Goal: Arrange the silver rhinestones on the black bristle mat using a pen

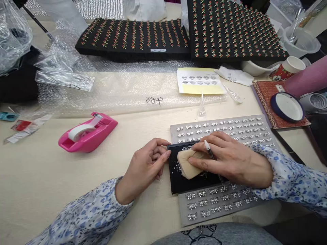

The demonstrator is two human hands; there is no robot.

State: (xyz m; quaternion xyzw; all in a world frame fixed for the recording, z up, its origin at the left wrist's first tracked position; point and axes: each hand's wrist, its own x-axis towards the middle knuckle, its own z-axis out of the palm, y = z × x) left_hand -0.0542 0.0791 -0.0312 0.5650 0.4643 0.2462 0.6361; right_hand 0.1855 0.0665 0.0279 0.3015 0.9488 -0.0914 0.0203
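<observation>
My left hand (148,165) pinches the left rim of a small black tray (180,185) between thumb and fingers. Small shiny stones (176,166) are scattered over the tray's dark surface. Pressed down onto them is a cream-coloured sponge (189,166), gripped by the fingers of my right hand (230,158). A thin pen-like tool with a white tip (208,148) is also tucked between those right fingers. Under the tray lies a grey foam board (184,211) carrying rows of silver jewellery pieces (214,200). Part of the tray is hidden by my right hand.
A pink tape dispenser (88,134) stands to the left. Behind are a label sheet (200,81), bubble wrap (122,92) and black foam boards (133,37) with red-and-green jewellery. At right, a round lid (287,106) rests on a red book (268,98) near a paper cup (288,69).
</observation>
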